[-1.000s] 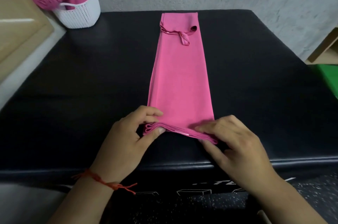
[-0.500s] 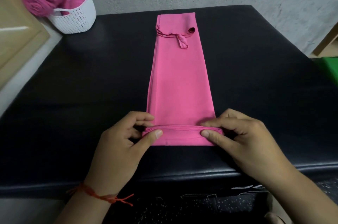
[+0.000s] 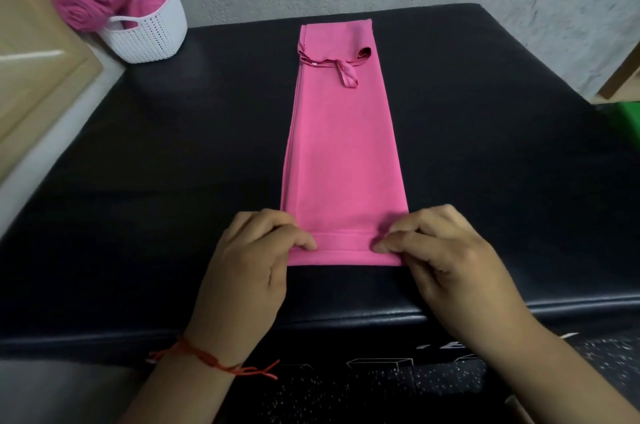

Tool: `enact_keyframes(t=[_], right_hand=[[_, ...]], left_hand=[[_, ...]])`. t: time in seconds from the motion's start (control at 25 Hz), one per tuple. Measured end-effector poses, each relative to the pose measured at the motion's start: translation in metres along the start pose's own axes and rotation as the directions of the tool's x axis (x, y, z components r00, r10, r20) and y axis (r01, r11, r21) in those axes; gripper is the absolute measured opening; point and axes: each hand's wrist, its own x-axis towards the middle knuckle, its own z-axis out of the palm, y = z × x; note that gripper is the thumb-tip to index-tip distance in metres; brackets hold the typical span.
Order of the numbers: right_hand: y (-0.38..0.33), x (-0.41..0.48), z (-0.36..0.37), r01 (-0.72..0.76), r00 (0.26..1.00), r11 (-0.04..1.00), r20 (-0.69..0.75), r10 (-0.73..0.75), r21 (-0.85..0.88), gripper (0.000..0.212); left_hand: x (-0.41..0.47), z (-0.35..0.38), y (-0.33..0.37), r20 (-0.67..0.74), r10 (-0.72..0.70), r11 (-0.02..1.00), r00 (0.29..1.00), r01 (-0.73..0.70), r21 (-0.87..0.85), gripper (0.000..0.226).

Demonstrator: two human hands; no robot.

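A pink garment (image 3: pixel 343 153), folded into a long narrow strip, lies lengthwise down the middle of a black padded surface (image 3: pixel 138 202). Thin straps and a loop show near its far end. Its near end is turned over into a narrow flat fold. My left hand (image 3: pixel 252 267) grips the left end of that fold with curled fingers and thumb. My right hand (image 3: pixel 440 254) pinches the right end of it the same way. A red thread is tied round my left wrist.
A white perforated basket (image 3: pixel 152 35) holding rolled pink garments stands at the far left corner. A wooden panel (image 3: pixel 31 53) leans at the left. A grey wall runs behind. At the right edge are a wooden shelf corner and something green (image 3: pixel 632 118).
Both hands turned the near end of the pink garment over onto itself. The loose layered hem is now a flat narrow fold, and my hands have moved slightly farther up the strip.
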Motion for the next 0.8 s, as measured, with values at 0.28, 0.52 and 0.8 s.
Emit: enact_keyframes(t=[0.28,0.52,0.8], right_hand=[[-0.002,0.0,-0.008,-0.009,0.99,0.999,0.138,0.004,0.033,0.025],[0.001,-0.003,-0.005,-0.009,0.992,1.0,0.122,0.01,-0.015,0.025],[0.001,-0.004,0.0,-0.056,0.998,0.998,0.019,0.056,0.008,0.027]], left_hand=[[-0.003,-0.004,-0.003,0.004,-0.003,0.996,1.0,0.003,-0.093,0.037],[-0.002,-0.004,-0.005,0.071,0.013,0.999,0.997,-0.011,-0.036,0.01],[0.002,-0.002,-0.006,0.014,-0.152,0.982,0.988,0.153,-0.114,0.019]])
